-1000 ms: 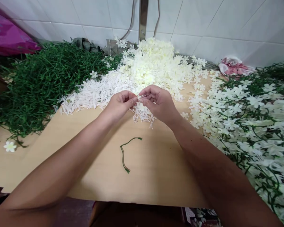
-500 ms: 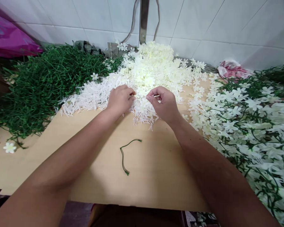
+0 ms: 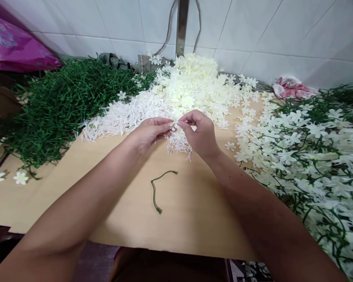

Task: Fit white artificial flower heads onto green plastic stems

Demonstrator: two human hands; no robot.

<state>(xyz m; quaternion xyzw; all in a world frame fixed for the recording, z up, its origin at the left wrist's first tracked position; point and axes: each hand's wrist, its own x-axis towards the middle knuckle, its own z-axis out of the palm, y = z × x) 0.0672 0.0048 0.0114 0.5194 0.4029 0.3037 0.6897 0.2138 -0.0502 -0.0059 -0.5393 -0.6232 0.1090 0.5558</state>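
Observation:
Between the fingertips of both hands is a small white artificial flower [image 3: 173,125]. My left hand [image 3: 153,132] pinches it from the left. Thumb and forefinger of my right hand [image 3: 200,131] close at its right side, on a small part too fine to make out. Just behind the hands lie a heap of white thread-like stamens [image 3: 126,113] and a mound of cream artificial flowers [image 3: 191,84]. Nearer to me, a bent green plastic stem [image 3: 153,190] rests alone on the tan board [image 3: 188,219].
Green plastic stems [image 3: 73,98] are piled at the left, with a pink bag [image 3: 17,43] behind. Assembled white flowers on green stems [image 3: 306,156] cover the right side. A tiled wall [image 3: 253,27] with a metal post [image 3: 181,29] closes off the back. Two loose flowers [image 3: 21,178] lie far left.
My hands have come together, and a white flower now shows between their fingertips. The left hand has turned so its thumb faces me. The view has shifted slightly.

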